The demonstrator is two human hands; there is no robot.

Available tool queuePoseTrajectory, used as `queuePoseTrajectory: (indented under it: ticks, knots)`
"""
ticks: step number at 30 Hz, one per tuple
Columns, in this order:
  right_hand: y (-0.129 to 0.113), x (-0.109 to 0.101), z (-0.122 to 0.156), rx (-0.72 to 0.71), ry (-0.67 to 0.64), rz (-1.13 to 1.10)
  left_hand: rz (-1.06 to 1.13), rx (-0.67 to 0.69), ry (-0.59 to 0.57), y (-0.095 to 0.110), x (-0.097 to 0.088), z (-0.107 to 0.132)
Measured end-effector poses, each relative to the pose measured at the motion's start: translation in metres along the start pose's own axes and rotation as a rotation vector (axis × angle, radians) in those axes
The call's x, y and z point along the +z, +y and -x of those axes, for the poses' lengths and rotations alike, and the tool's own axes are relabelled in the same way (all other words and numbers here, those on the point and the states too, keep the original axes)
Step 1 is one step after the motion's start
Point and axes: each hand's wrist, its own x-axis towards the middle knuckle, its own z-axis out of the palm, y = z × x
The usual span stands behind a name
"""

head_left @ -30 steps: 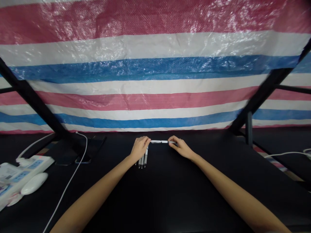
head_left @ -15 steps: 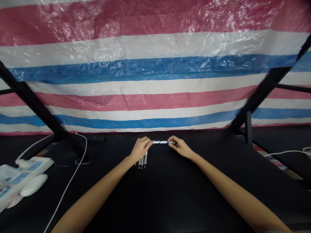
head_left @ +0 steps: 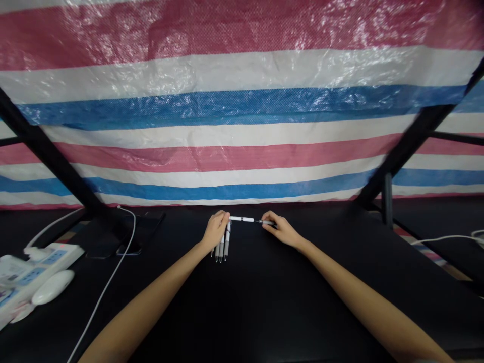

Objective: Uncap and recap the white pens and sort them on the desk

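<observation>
Both my hands meet at the far middle of a black table [head_left: 264, 302]. My left hand [head_left: 215, 231] is closed around a small bundle of grey and white pens [head_left: 223, 248] that point down toward me, and its fingertips pinch the left end of one more pen. That white pen [head_left: 245, 220] lies level between the hands. My right hand [head_left: 282, 230] is closed on its dark right end.
A white power strip [head_left: 34, 267] with a plugged cable and a white mouse [head_left: 53, 286] sit at the left edge. A white cable [head_left: 109, 282] runs to a dark phone [head_left: 130, 242]. Black frame bars [head_left: 49, 156] and a striped tarp [head_left: 242, 116] stand behind the table.
The two hands have drawn slightly apart, and the level pen now shows a thinner dark section near the right hand. The left hand has lifted a little.
</observation>
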Motion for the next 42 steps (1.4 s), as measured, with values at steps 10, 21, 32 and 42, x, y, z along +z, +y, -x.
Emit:
queuePoseTrajectory:
  ticks: [10,21,32,42]
  knots:
    - [0.002,0.001,0.0,0.01,0.0,-0.004,0.253,-0.279,0.146,-0.012,-0.001,-0.003]
    - [0.0,0.0,0.0,0.005,0.004,0.006,0.236,-0.325,0.244,-0.015,-0.002,-0.003]
    - [-0.001,0.0,0.0,0.005,-0.013,0.02,0.287,-0.345,0.268,-0.018,-0.001,-0.003]
    - [-0.004,-0.001,0.0,-0.007,-0.025,0.063,0.319,-0.325,0.209,-0.015,-0.001,-0.003]
